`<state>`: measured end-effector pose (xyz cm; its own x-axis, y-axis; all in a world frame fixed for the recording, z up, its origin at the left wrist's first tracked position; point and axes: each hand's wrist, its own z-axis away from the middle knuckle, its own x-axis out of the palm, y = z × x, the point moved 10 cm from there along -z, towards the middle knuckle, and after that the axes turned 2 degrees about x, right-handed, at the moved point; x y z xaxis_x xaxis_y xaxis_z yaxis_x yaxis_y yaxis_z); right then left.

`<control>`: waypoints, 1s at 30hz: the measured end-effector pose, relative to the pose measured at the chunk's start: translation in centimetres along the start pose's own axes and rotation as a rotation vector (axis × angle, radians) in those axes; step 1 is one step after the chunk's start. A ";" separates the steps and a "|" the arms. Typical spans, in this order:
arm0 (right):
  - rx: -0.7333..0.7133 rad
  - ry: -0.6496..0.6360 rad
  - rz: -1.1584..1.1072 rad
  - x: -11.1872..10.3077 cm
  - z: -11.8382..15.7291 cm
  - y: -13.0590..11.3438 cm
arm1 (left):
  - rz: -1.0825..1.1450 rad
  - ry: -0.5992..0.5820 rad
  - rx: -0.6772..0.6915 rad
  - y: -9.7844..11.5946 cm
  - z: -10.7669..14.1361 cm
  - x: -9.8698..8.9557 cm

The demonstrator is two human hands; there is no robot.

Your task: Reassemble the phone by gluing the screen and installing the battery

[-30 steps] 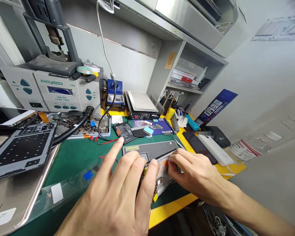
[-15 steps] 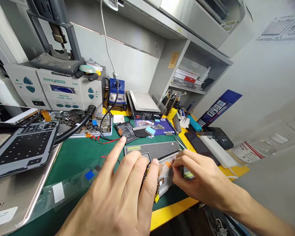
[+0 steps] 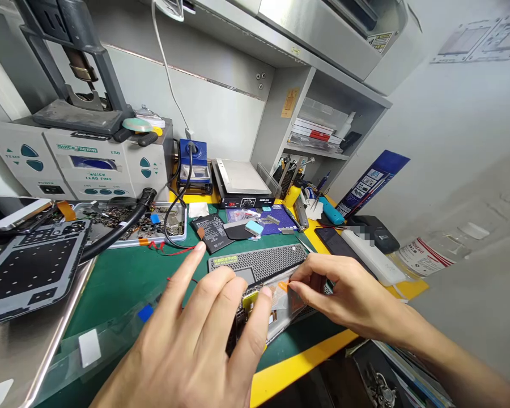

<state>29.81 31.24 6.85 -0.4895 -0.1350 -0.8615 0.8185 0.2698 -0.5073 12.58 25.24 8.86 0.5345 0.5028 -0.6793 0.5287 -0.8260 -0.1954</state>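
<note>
An opened phone frame [image 3: 285,317] lies tilted over a perforated metal plate [image 3: 263,262] on the green mat [image 3: 123,289]. My left hand [image 3: 208,323] rests over the frame's left end, its thumb and fingers gripping the edge, with the index finger stretched out. At the frame's middle, my right hand [image 3: 340,289] pinches a small orange tab [image 3: 284,287] between thumb and index finger. Clear film lies by the tab inside the frame. A black battery [image 3: 213,232] is beyond my left index fingertip.
The grey hot-air station [image 3: 93,164] stands at the back left beside a tray of circuit boards [image 3: 178,218]. A heating plate [image 3: 244,178] sits at the back centre. Dark phone panels [image 3: 38,266] lie at left, a clear bottle [image 3: 429,255] at right.
The view has shifted slightly. My right hand has moved left along the frame, and its fingertips are now at the orange tab. The frame lies a little flatter.
</note>
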 end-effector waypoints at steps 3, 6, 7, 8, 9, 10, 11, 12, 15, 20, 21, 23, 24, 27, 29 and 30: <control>0.030 -0.007 -0.057 0.2 0.0 0.3 | 0.016 -0.006 0.003 -0.2 0.0 0.2; 0.039 -0.013 -0.088 0.4 0.1 0.4 | 0.017 0.019 0.001 -0.2 0.0 0.4; 0.038 -0.014 -0.094 0.4 0.2 0.4 | 0.019 0.024 0.005 -0.1 0.0 0.4; 0.036 -0.013 -0.096 0.4 0.1 0.3 | 0.021 0.014 0.009 -0.1 -0.1 0.5; 0.032 -0.009 -0.094 0.4 0.1 0.2 | 0.022 0.014 0.013 0.0 -0.1 0.5; 0.025 0.001 -0.087 0.4 0.0 0.1 | 0.023 0.009 0.017 0.0 -0.2 0.5; 0.014 0.018 -0.075 0.3 0.0 0.0 | 0.020 -0.008 0.012 0.0 -0.3 0.6; 0.001 0.043 -0.058 0.3 -0.1 -0.2 | 0.019 -0.025 0.007 0.0 -0.4 0.6; -0.057 0.159 0.017 0.2 0.1 -0.6 | 0.016 -0.054 -0.014 -0.1 -0.9 0.8; -0.230 0.360 0.158 0.6 1.2 -1.5 | -0.035 -0.144 0.001 0.1 -1.2 1.8; -0.263 0.389 0.184 0.7 1.3 -1.8 | -0.047 -0.166 -0.003 0.1 -1.1 1.9; -0.313 0.432 0.224 0.7 1.6 -2.3 | -0.058 -0.216 -0.013 -0.1 -1.1 2.2; -0.330 0.444 0.236 0.8 1.6 -2.5 | -0.057 -0.235 -0.019 -0.2 -1.2 2.2; -0.373 0.462 0.244 0.9 1.8 -3.0 | -0.064 -0.245 -0.023 -0.4 -1.5 2.0; -0.394 0.459 0.240 1.2 1.8 -3.0 | -0.067 -0.253 -0.025 -0.5 -1.6 2.1; -0.401 0.452 0.238 1.4 1.8 -2.9 | -0.062 -0.227 -0.009 -0.5 -1.7 1.9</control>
<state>27.30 28.57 7.13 -0.4584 0.3633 -0.8111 0.7874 0.5893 -0.1810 14.51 27.04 8.85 0.3398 0.4815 -0.8079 0.5621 -0.7927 -0.2360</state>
